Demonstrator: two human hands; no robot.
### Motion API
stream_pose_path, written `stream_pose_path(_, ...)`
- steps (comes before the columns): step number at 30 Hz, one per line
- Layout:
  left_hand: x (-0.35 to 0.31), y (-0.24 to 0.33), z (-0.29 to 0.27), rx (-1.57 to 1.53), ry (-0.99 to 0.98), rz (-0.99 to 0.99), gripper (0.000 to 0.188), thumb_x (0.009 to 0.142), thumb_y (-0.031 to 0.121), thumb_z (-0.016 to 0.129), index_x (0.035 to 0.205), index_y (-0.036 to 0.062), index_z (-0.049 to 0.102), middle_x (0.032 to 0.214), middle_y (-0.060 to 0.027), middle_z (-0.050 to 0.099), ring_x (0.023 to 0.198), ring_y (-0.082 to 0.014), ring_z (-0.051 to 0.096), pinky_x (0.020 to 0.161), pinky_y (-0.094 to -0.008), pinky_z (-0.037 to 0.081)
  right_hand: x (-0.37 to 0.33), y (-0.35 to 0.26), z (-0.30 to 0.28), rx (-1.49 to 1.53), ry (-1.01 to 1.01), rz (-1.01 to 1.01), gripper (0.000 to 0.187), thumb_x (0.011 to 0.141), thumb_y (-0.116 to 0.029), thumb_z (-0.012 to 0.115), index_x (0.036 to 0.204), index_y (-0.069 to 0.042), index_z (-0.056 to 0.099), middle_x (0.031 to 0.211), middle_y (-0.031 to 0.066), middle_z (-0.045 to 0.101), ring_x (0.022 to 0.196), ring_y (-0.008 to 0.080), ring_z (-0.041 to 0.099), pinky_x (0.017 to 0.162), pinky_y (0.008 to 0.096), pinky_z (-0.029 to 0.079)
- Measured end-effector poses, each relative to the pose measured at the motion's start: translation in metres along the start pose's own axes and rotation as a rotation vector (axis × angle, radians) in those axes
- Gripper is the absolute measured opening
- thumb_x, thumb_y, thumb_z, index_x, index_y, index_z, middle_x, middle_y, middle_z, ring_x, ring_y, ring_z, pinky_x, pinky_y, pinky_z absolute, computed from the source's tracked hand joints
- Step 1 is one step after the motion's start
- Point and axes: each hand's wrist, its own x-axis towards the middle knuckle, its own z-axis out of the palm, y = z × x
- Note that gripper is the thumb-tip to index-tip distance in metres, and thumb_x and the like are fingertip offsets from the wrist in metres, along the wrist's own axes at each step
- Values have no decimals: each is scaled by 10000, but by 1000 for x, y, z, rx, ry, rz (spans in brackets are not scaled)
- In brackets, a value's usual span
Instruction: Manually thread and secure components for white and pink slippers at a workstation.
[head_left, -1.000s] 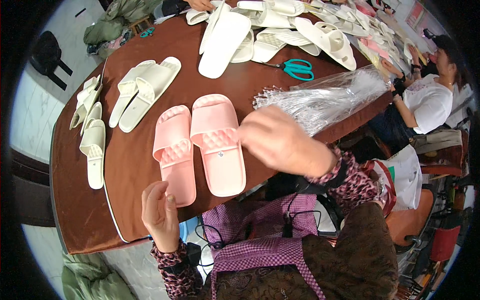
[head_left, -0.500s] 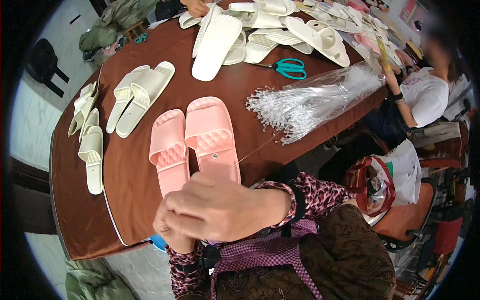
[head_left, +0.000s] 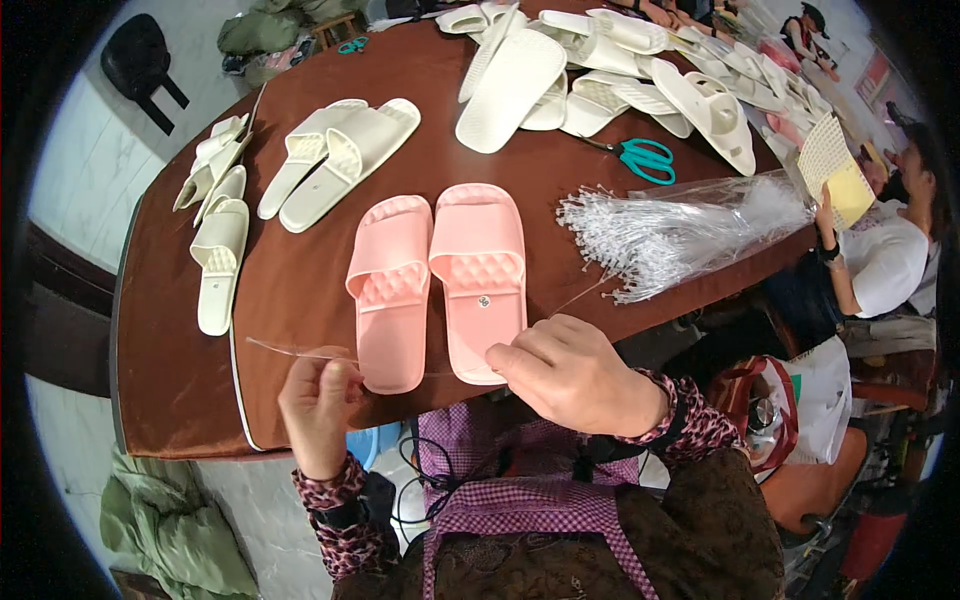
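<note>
A pair of pink slide slippers (head_left: 392, 345) lies on the brown table in front of me, toes pointing away. At the near left of their heels, my left hand (head_left: 318, 408) is closed in a pinch on a thin clear plastic strand (head_left: 290, 350), one end sticking out leftward. By the right slipper's heel, my right hand (head_left: 572, 375) is pinched too, a fine strand running from it toward the bundle. A faint line crosses the heels between both hands; whether it is one strand I cannot tell. The bundle of clear tag strands (head_left: 690, 235) with white ends lies at right.
Teal-handled scissors (head_left: 645, 160) lie behind the bundle. Cream slippers (head_left: 345, 165) stand at left, and a white slipper pile (head_left: 510, 90) fills the far side. A person (head_left: 880, 250) at right holds a yellow card (head_left: 838, 175). A bag (head_left: 765, 410) sits on a chair at right.
My hands, earlier together over the pink slippers' heels, have moved apart to either side, with a strand now showing at the left one. The view has shifted, and both pink slippers show fully.
</note>
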Motion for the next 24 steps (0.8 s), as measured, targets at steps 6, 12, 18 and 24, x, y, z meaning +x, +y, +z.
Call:
stream_pose_path(6,-14,19,-11,728,221,181,190,847,96,626,732,-51,592,659,-67,586,620,-120,550,552,-270,436,12,-4,-5,-144,-77,12,207,695,-103,578,887,-35,541,707,58,499,658,211,548,608,327,435)
stream_pose_path(12,-30,41,23,406,-54,538,212,793,-36,635,1002,-43,598,966,-153,630,756,-190,625,621,-271,498,19,-4,-3,-182,-53,-16,193,689,-115,595,857,-36,542,697,53,489,659,206,547,606,314,444)
stream_pose_path(18,-28,24,28,424,-240,589,203,768,-59,642,968,-32,618,881,-158,630,757,-277,631,632,-319,509,27,-14,-5,-127,8,-97,210,705,-130,601,893,-38,576,706,44,466,653,194,535,613,307,449)
stream_pose_path(24,-33,41,22,447,-286,705,192,711,-21,689,894,-9,631,782,-111,625,681,-262,611,592,-336,484,23,-16,-22,-78,42,-227,248,705,-127,598,931,-26,595,731,33,457,639,173,515,608,297,454)
